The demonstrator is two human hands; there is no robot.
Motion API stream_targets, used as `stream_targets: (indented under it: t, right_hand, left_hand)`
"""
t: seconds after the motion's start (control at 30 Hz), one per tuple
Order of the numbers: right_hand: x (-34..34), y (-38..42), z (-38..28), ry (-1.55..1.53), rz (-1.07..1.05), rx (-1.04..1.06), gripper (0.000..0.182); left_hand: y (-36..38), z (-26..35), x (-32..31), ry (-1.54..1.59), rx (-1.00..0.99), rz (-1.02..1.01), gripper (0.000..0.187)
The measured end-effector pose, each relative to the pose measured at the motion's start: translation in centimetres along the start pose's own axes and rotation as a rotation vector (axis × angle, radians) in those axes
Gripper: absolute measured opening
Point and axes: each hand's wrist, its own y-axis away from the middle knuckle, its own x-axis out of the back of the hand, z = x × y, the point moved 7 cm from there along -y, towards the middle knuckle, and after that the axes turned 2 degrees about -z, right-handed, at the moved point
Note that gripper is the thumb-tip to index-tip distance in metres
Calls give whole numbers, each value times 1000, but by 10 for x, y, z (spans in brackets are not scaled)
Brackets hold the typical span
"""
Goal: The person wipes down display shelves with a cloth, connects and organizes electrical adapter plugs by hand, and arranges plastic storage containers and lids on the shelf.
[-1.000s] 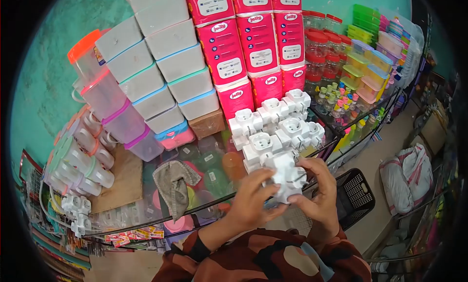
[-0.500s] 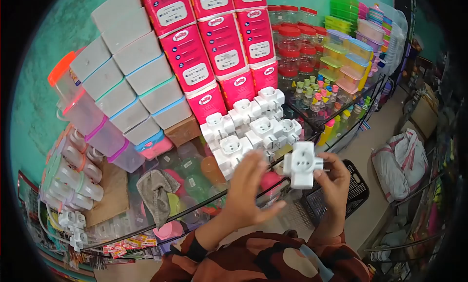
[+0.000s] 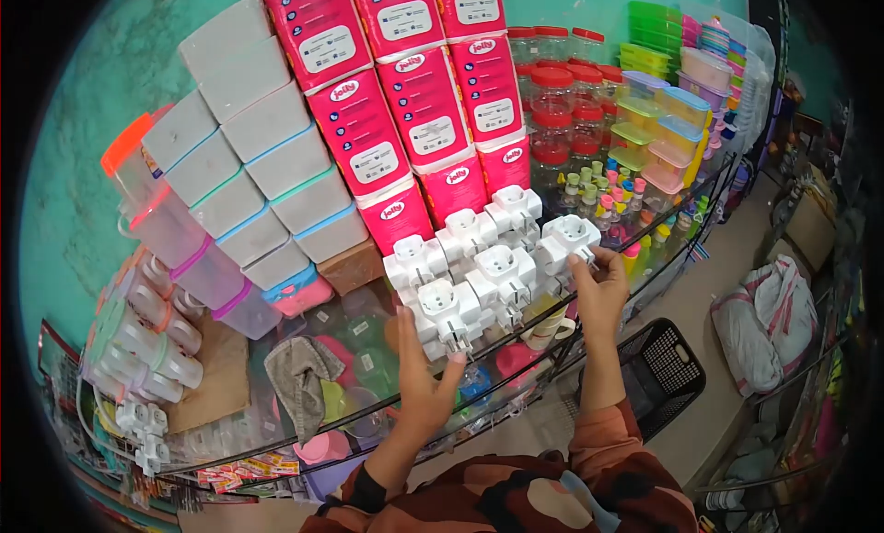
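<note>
White multi-socket plug adapters [image 3: 497, 266] stand in stacked rows on the glass counter, their round sockets facing up and metal pins toward me. My right hand [image 3: 603, 298] pinches one adapter [image 3: 569, 237] at the right end of the group, fingers on its right side and front. At the near left corner, my left hand [image 3: 425, 386] spans another adapter [image 3: 440, 301] and the stack under it. Its fingers lie along the left side, and the thumb touches near the pins. My palms hide part of what each hand touches.
Pink "jolly" packs [image 3: 428, 119] and grey-white containers [image 3: 285, 151] rise behind the adapters. A grey cloth [image 3: 299, 376] lies on the glass counter, left of my left hand. Below right sits a black basket [image 3: 686, 386] on the floor, near white sacks [image 3: 764, 321].
The adapter in my right hand has moved from in front of the group to its right end. My left hand has lowered from mid-air to the front left stack.
</note>
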Motion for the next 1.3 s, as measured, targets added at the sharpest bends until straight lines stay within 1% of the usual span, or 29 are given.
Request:
stream_targets:
  t: [0.03,0.1,0.2,0.27,0.33,0.4,0.53,0.6,0.63,0.67,0.73,0.77,0.8,0.83,0.87,0.9,0.93,1.0,1.03,1.07,1.1,1.17,1.2,1.23,1.3]
  right_hand:
    - [-5,1,2,68,-17,32,30]
    - [-14,4,1,166,-32,60,29]
    - [-18,4,1,170,-35,58,34]
    - [-21,4,1,184,-53,59,34]
    - [-21,3,1,198,-68,65,34]
    - [-21,3,2,282,-98,104,33]
    - [-16,7,-1,288,-109,150,34]
    - [-8,16,-19,273,-46,215,36]
    - [-6,20,-22,218,-42,161,38]
    - [-10,28,-33,215,-67,160,38]
    - [-11,46,-61,269,31,224,37]
    - [-17,53,-65,261,-7,220,37]
    - [-23,62,-77,251,-1,345,36]
    - [-30,74,-87,230,1,467,34]
    - [-41,85,-93,199,-48,522,32]
    - [-55,98,-99,165,-96,527,32]
    - [-70,111,-106,130,-144,533,31]
    - [-109,141,-121,132,-256,541,30]
    - [-131,160,-129,109,-360,571,30]
    - [-153,179,-137,84,-459,606,30]
    - [-175,197,-140,64,-559,577,30]
    - [-218,238,-152,-17,-694,576,28]
    - [-239,261,-159,-41,-759,577,27]
    - [-258,283,-167,-58,-779,577,27]
    - [-307,339,-179,-145,-1061,481,30]
  left_hand:
    - [0,2,0,-94,-5,-32,83]
    - [1,3,0,-113,1,-25,83]
    - [2,3,1,-109,7,-28,84]
    - [3,2,1,-87,9,-33,84]
    - [3,3,0,-138,-7,-47,85]
    - [3,1,1,-135,-14,-48,85]
    - [5,2,5,-158,-32,-57,86]
    - [6,5,11,-165,-20,-53,86]
    - [8,6,14,-170,-8,-61,87]
    - [10,7,19,-175,6,-41,87]
    - [13,9,26,-127,9,-55,88]
    - [16,11,31,-107,30,-58,88]
    - [18,11,40,-122,52,-20,88]
    - [21,13,47,-127,36,-28,88]
    - [24,16,56,-135,22,-32,88]
    - [27,19,67,-116,1,-1,85]
    - [31,20,82,-140,28,49,85]
    - [41,26,110,-121,-13,85,87]
    - [48,28,128,-123,-47,149,84]
    - [56,26,146,-142,-33,187,84]
    - [65,29,167,-177,-60,248,83]
    - [83,34,213,-223,-107,387,80]
    - [93,32,234,-239,-101,410,80]
    - [106,30,261,-316,-90,506,79]
    - [139,24,314,-506,-52,679,78]
